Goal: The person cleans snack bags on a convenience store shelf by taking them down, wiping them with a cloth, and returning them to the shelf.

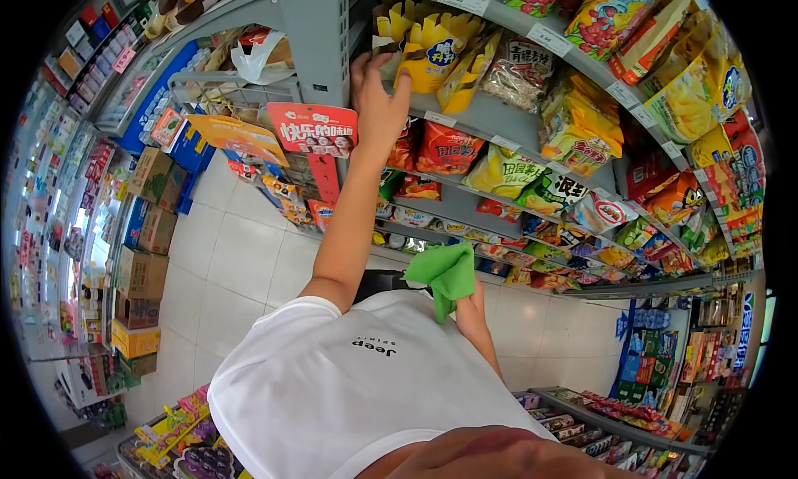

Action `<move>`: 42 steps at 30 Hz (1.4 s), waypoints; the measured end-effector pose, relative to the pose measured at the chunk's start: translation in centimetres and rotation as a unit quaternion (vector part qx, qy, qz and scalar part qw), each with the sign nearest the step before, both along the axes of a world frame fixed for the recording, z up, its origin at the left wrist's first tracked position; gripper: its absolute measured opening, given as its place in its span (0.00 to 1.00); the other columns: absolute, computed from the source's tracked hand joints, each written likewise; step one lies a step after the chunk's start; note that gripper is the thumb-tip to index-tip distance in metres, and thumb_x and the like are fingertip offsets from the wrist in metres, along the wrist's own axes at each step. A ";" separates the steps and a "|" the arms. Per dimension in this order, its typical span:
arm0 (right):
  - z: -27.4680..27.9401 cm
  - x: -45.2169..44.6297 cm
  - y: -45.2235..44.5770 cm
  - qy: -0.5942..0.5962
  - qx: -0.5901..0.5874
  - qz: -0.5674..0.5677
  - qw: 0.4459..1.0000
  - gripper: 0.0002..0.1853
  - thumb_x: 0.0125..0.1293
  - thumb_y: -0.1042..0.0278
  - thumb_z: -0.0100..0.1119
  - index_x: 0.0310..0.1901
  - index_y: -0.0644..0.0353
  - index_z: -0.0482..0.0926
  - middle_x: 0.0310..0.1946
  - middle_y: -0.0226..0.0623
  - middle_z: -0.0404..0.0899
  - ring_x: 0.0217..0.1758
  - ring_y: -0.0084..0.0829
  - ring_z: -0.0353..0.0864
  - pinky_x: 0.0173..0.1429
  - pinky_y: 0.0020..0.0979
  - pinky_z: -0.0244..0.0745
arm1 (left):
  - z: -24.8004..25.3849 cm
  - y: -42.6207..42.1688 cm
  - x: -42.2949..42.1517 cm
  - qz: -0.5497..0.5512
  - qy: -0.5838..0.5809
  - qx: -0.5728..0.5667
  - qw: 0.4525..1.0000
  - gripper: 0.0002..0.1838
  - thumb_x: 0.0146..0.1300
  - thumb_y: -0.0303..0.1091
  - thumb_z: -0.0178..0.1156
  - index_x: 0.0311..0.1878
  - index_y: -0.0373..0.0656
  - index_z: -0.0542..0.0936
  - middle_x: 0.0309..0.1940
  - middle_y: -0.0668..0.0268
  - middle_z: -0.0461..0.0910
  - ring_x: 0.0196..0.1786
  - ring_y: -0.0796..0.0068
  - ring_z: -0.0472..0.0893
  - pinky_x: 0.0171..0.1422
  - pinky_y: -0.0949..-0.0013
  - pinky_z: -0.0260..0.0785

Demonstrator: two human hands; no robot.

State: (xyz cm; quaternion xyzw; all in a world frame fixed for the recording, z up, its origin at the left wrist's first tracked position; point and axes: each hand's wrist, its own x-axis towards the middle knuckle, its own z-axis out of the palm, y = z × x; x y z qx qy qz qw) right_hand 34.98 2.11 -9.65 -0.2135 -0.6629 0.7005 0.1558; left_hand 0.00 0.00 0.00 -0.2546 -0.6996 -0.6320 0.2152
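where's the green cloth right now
In the head view, the green cloth is slightly right of centre, held in the right hand, just above the white shirt in the picture.

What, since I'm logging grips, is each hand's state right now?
Left hand: open, beside the yellow snack bags; whether it touches one cannot be told.
Right hand: closed, holding the green cloth.
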 end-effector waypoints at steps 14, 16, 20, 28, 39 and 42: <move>0.6 -0.1 -0.4 0.007 0.000 -0.031 0.999 0.18 0.71 0.70 0.52 0.61 0.65 0.73 0.51 0.33 0.79 0.52 0.24 0.75 0.58 0.27 0.71 | 1.1 -1.4 4.5 0.050 0.106 -0.028 0.993 0.33 0.66 0.36 0.61 0.70 0.31 0.64 0.71 0.47 0.61 0.72 0.48 0.61 0.75 0.52 0.54; 0.5 -0.1 -0.2 0.008 0.010 -0.018 1.000 0.18 0.71 0.71 0.52 0.60 0.64 0.73 0.50 0.33 0.79 0.52 0.23 0.75 0.57 0.27 0.71 | 1.8 -2.2 5.8 0.034 0.110 -0.034 0.993 0.33 0.65 0.36 0.61 0.70 0.31 0.64 0.71 0.48 0.60 0.72 0.48 0.60 0.75 0.52 0.53; -0.1 -0.1 -0.1 0.005 -0.001 -0.027 1.000 0.17 0.71 0.72 0.52 0.60 0.64 0.73 0.49 0.33 0.79 0.51 0.23 0.75 0.56 0.27 0.71 | 2.3 -3.7 8.4 -0.003 0.124 -0.071 0.990 0.34 0.64 0.34 0.62 0.70 0.30 0.64 0.70 0.48 0.61 0.71 0.48 0.60 0.75 0.53 0.53; 0.5 -0.7 -0.3 0.027 -0.036 -0.007 0.999 0.18 0.71 0.71 0.52 0.60 0.64 0.72 0.50 0.32 0.78 0.52 0.22 0.74 0.57 0.26 0.71 | 3.7 -6.2 10.1 0.026 0.131 -0.109 0.985 0.37 0.59 0.34 0.65 0.69 0.29 0.64 0.67 0.46 0.63 0.64 0.46 0.64 0.70 0.48 0.55; -0.9 -1.0 0.7 0.000 -0.076 -0.117 0.990 0.19 0.72 0.68 0.52 0.61 0.65 0.72 0.51 0.33 0.79 0.54 0.24 0.76 0.58 0.26 0.71 | 1.4 -12.9 13.4 -0.100 -0.050 0.177 0.978 0.28 0.63 0.14 0.58 0.68 0.29 0.68 0.66 0.53 0.68 0.67 0.64 0.71 0.71 0.61 0.65; -1.2 -1.8 2.1 0.001 -0.159 -0.159 0.974 0.19 0.73 0.65 0.51 0.61 0.65 0.73 0.51 0.34 0.79 0.53 0.24 0.77 0.57 0.26 0.72 | 0.0 -13.3 13.7 -0.225 -0.200 0.279 0.912 0.30 0.63 0.14 0.58 0.69 0.28 0.66 0.66 0.49 0.70 0.69 0.61 0.71 0.72 0.59 0.65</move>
